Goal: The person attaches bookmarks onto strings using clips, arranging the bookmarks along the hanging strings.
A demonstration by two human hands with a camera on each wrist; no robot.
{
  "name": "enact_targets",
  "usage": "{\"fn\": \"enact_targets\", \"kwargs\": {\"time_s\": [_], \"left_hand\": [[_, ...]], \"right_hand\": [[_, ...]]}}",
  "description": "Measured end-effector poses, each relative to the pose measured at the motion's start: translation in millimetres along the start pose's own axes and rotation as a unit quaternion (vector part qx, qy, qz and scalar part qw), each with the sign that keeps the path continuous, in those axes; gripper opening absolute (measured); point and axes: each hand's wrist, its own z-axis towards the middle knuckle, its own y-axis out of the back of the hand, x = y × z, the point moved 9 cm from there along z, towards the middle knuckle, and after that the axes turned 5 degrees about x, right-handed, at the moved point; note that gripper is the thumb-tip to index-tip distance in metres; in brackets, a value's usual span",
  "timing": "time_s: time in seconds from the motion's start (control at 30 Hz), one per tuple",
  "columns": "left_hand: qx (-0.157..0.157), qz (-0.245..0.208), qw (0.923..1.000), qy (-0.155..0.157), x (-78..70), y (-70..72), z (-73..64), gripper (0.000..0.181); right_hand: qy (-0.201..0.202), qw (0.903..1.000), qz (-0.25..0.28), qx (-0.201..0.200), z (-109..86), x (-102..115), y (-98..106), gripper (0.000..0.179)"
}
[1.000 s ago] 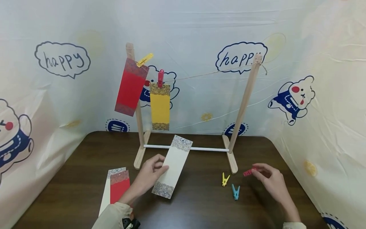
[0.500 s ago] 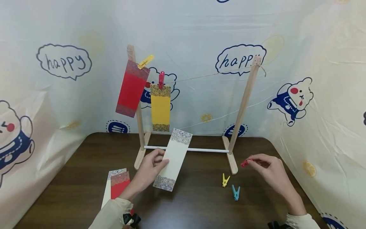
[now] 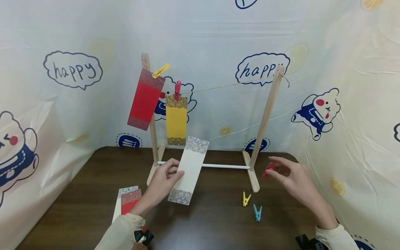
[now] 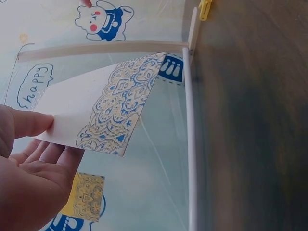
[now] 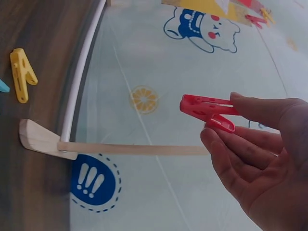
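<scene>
My left hand [image 3: 165,180] pinches a white card [image 3: 191,166] by its left edge, thumb in front and fingers behind. Lacy blue-grey patterned bands run across both of the card's ends, and it leans in front of the rack's white crossbar [image 3: 225,166]. In my right hand [image 3: 292,177], a red clothespin [image 5: 207,109] is pinched between thumb and fingertips, beside the rack's right post [image 3: 265,119]. On the string hang a red card [image 3: 145,100], held by a yellow clothespin [image 3: 161,70], and a yellow card [image 3: 176,119], held by another red clothespin [image 3: 177,89].
A yellow clothespin [image 3: 246,199] and a blue clothespin [image 3: 257,212] lie on the dark table [image 3: 225,225] below my right hand. Beside my left forearm lie a red card [image 3: 129,201] and another white card [image 3: 117,208]. The string [image 3: 215,87] slopes up to the right post.
My left hand has raised the white card slightly. My right hand has lifted the red clothespin up from near the tabletop and turned it in its fingers.
</scene>
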Motion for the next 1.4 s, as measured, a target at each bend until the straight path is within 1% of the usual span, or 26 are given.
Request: {"fn": "enact_targets", "kwargs": {"time_s": [0.17,0.27,0.4,0.53,0.7,0.8,0.93,1.03,1.23,1.4], "left_hand": [[-0.002,0.002,1.0000,-0.003,-2.5,0.5,4.9,0.016],[-0.006,0.006,0.9999,-0.007,-4.0,0.9,7.5,0.016],[-0.006,0.003,0.9998,-0.018,-6.9,1.0,10.7,0.015],[-0.004,-0.004,0.9996,-0.028,-11.2,1.5,12.6,0.014],[-0.006,-0.002,0.9992,-0.040,-17.0,3.6,15.3,0.014],[-0.013,0.007,0.9990,-0.042,-18.9,5.4,17.6,0.016],[-0.020,0.013,0.9989,-0.041,-22.3,6.4,21.7,0.018],[-0.020,0.015,0.9986,-0.046,-27.3,5.4,25.5,0.019],[-0.028,0.032,0.9973,-0.060,-38.1,3.3,32.5,0.018],[-0.041,0.038,0.9963,-0.066,-44.5,2.8,38.1,0.017]], "right_hand": [[0.016,0.9997,-0.018,0.006,5.5,11,3,0.029],[0.021,0.9996,-0.018,0.009,7.7,16,5,0.026],[0.031,0.9994,-0.019,0.002,10.4,22,9,0.024],[0.060,0.9979,-0.020,-0.015,12.4,33,15,0.023],[0.105,0.9930,-0.011,-0.053,15.5,46,25,0.024],[0.117,0.9906,-0.002,-0.070,20.1,53,30,0.022],[0.127,0.9882,-0.014,-0.084,29.1,65,34,0.020],[0.147,0.9845,-0.025,-0.091,36.0,78,36,0.022],[0.203,0.9729,-0.009,-0.109,48.5,104,43,0.036],[0.233,0.9653,-0.006,-0.117,59.0,124,48,0.037]]}}
